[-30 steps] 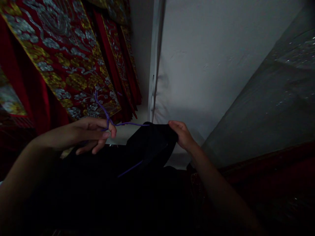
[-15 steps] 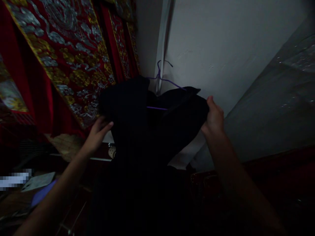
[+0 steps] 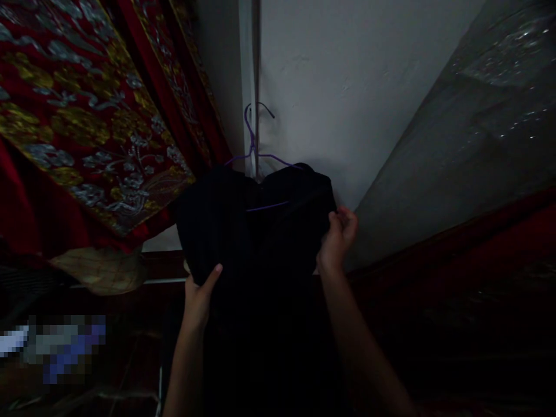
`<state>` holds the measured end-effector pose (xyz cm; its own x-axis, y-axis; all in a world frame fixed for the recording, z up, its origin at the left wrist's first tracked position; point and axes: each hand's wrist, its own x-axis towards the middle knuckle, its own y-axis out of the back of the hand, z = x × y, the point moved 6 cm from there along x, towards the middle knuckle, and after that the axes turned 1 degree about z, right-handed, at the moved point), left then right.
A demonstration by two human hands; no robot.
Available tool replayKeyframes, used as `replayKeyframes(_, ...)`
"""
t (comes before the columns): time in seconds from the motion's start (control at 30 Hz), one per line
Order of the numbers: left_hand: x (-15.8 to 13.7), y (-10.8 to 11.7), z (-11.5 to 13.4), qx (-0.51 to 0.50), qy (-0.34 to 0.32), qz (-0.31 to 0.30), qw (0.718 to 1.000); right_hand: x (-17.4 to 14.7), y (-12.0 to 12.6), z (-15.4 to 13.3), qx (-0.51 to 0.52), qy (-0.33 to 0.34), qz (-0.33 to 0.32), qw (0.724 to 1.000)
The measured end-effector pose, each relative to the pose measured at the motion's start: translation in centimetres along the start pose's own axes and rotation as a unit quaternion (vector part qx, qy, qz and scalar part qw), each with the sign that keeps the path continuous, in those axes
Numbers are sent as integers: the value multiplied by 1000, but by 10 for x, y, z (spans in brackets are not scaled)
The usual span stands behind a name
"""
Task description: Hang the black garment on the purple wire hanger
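A black garment [image 3: 260, 249] hangs on a thin purple hanger [image 3: 273, 156], whose hook is at a narrow vertical strip on the wall. The hanger's lower bar shows through the garment's open neck. My left hand [image 3: 198, 298] grips the garment's left side lower down, thumb in front and the other fingers hidden behind the cloth. At the right shoulder edge, my right hand [image 3: 337, 237] pinches the cloth between thumb and fingers. Much of the garment's lower part is lost in the dark.
Red cloth embroidered in gold and silver [image 3: 99, 116] hangs at the left. Clear plastic sheeting [image 3: 469, 139] covers the right side, beside a pale wall [image 3: 339, 75]. A checked cloth bundle [image 3: 102, 269] lies at lower left, near blurred-out items.
My left hand has moved down and right, onto the garment's side. My right hand has shifted down and left, and the right shoulder now hangs lower. The view has turned somewhat right.
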<state>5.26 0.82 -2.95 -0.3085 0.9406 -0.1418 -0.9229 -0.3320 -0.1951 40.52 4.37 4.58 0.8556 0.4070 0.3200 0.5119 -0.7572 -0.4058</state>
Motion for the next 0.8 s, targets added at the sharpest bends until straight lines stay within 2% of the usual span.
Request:
replayKeyframes(0.03, -6, 3, -1, -2, 6, 12, 1000, -26, 6, 8, -9, -26, -19, 999)
replayKeyframes(0.07, -12, 5, -1, -5, 13, 21, 1000, -56, 7, 20, -18, -89, -73, 993)
replayKeyframes(0.1, -17, 7, -2, -10, 21, 28, 999, -89, 3, 34, -28, -171, -179, 968)
replayKeyframes(0.13, -22, 8, -2, -13, 27, 33, 999, -120, 1, 42, -34, -217, -249, 943)
replayKeyframes(0.2, -30, 11, 0, -6, 34, 38, 999, -167, -4, 51, -30, -293, -346, 891)
replayKeyframes(0.23, -32, 13, 1, 5, 35, 35, 999, -180, -9, 51, -25, -308, -371, 876)
replayKeyframes(0.3, -36, 15, 3, 31, 33, 21, 999, -185, -24, 45, -17, -302, -402, 864)
replayKeyframes(0.4, -40, 18, 5, 53, 33, -4, 998, -169, -51, 33, -36, -247, -446, 860)
replayKeyframes(0.47, -41, 20, 3, 67, 41, -16, 997, -160, -61, 31, -63, -229, -444, 864)
replayKeyframes(0.57, -41, 24, 1, 83, 47, -21, 995, -160, -60, 35, -90, -250, -408, 874)
replayKeyframes(0.67, -43, 25, 1, 76, 44, -30, 996, -174, -57, 36, -74, -284, -420, 859)
replayKeyframes(0.8, -44, 25, 3, 64, 33, -38, 997, -177, -60, 30, -46, -276, -422, 862)
